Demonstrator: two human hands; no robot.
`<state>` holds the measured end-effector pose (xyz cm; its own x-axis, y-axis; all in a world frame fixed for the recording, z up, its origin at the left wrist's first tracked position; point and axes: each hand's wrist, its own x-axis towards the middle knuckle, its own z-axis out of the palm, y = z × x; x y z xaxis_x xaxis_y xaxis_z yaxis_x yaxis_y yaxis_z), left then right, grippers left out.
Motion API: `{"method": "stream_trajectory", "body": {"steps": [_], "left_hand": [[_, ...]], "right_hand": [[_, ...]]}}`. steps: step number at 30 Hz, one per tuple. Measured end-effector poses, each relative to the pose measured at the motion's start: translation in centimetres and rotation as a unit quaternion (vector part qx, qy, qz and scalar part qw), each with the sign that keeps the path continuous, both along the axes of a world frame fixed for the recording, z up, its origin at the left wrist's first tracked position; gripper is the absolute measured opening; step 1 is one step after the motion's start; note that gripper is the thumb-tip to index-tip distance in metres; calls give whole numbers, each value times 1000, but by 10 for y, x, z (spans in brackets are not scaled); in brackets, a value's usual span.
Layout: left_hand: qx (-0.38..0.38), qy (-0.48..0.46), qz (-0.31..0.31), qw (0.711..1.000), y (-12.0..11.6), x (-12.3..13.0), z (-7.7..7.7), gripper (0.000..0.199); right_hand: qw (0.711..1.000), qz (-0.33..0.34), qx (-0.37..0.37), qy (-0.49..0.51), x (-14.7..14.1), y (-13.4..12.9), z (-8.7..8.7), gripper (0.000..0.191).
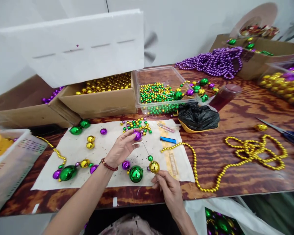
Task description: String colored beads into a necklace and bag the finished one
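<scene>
My left hand, with a beaded bracelet at the wrist, pinches a shiny purple bead over the white cloth. Closed at the lower right, my right hand grips a large gold bead from below. A thin needle rises from a small green bead just above the gold one, its tip near the purple bead but apart from it. Left of my right hand lie a big green bead and another purple bead. Farther left is a strung section with a large green bead.
Small mixed beads and a blue lighter lie on the cloth. Behind stand a cardboard box and a clear bin. A gold bead chain and scissors are at right, a white basket at left.
</scene>
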<state>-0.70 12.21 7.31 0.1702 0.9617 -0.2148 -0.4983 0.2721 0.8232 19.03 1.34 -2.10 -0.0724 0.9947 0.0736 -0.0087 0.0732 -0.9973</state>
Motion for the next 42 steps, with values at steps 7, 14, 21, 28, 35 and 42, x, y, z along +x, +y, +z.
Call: {"method": "stream_trajectory", "body": {"steps": [7, 14, 21, 28, 35, 42], "left_hand": [[-55, -51, -10, 997, -1, 4, 6, 29], [-53, -47, -13, 997, -2, 7, 5, 31], [-38, -39, -19, 998, -2, 5, 5, 32], [-33, -31, -17, 999, -1, 5, 4, 31], [-5, 6, -28, 1000, -7, 10, 2, 35], [26, 57, -17, 998, -20, 22, -3, 42]], "right_hand": [[1000, 3, 13, -21, 0, -3, 0, 21], [1000, 5, 5, -22, -1, -3, -1, 21], [1000, 7, -5, -24, -3, -4, -4, 22], [999, 23, -16, -29, -3, -3, -6, 26], [999, 7, -41, 14, -9, -3, -8, 26], [994, -11, -58, 94, -21, 16, -1, 26]]}}
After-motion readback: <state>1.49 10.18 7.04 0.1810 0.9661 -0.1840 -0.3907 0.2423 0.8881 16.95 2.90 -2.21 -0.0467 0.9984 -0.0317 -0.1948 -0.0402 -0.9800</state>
